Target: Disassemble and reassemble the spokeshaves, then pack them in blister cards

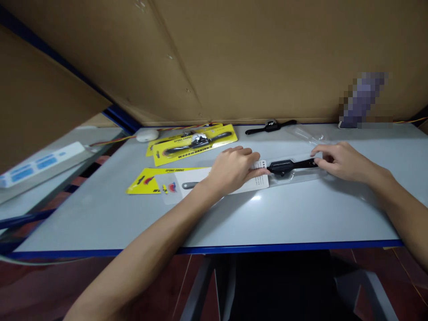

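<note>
Over the grey tabletop (301, 218), a black spokeshave (284, 167) in clear plastic runs left to right, right end angled slightly away. The left hand (236, 167), fingers curled, grasps its white card (260, 182); the right hand (341, 161) pinches the handle's right end, thumb and forefinger nearly together. Yellow packages (214, 145) lie beyond.

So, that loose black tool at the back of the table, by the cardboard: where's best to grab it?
I'd pinch the black tool by its picture-left handle, coming from the front and above. That handle is slim and looks uncovered; the cardboard wall rises close behind, and clear plastic lies near the other handle.
</note>
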{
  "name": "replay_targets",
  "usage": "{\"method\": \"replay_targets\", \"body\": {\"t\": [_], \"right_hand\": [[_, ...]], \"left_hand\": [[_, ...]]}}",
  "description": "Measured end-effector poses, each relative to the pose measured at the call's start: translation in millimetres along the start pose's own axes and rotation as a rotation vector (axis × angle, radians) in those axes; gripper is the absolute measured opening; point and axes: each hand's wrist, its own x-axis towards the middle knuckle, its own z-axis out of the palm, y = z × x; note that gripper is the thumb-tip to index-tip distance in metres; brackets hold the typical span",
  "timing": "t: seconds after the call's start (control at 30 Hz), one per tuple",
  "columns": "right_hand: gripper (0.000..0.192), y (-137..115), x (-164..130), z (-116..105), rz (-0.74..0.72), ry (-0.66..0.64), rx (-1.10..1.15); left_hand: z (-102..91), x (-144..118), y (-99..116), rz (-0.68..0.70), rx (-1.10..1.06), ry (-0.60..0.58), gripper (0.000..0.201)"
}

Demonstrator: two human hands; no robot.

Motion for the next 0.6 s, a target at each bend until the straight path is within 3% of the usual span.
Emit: {"method": "replay_targets", "body": {"t": [0.33, 0.6], "right_hand": [[0.028, 2.2, 2.2, 7.5, -0.064, -0.07, 0.231], [0.025, -4.1, 4.8, 20.3, -0.114, -0.096, 0.35]], "left_hand": [[8.7, 0.2, -8.9, 0.024, 0.062, 0.045, 0.084], [28.5, 6.3, 2.1, 0.096, 0.082, 0.125, 0.073]]}}
